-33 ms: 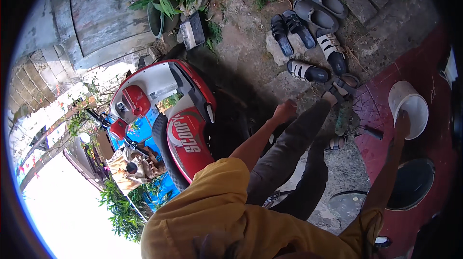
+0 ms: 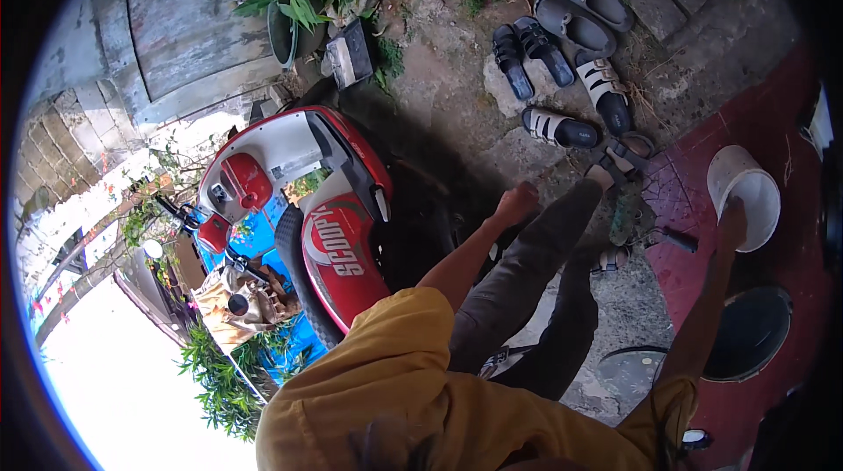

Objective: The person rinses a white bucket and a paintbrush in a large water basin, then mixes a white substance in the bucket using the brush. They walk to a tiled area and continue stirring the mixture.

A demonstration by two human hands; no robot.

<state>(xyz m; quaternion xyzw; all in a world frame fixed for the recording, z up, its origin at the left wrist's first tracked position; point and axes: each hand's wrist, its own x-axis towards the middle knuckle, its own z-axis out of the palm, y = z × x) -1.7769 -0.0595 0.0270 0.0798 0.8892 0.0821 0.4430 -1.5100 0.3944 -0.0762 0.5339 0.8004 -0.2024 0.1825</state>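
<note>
Nothing changed: same pose. Left hand clenched in an empty fist beside the red scooter; right hand gripping the rim of the white bucket above red floor.

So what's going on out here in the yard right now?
A person in a yellow shirt stands beside a red and white scooter. The left hand is closed in a loose fist, holding nothing visible. The right hand rests on the rim of a white bucket. Several sandals lie on the ground ahead.
</note>
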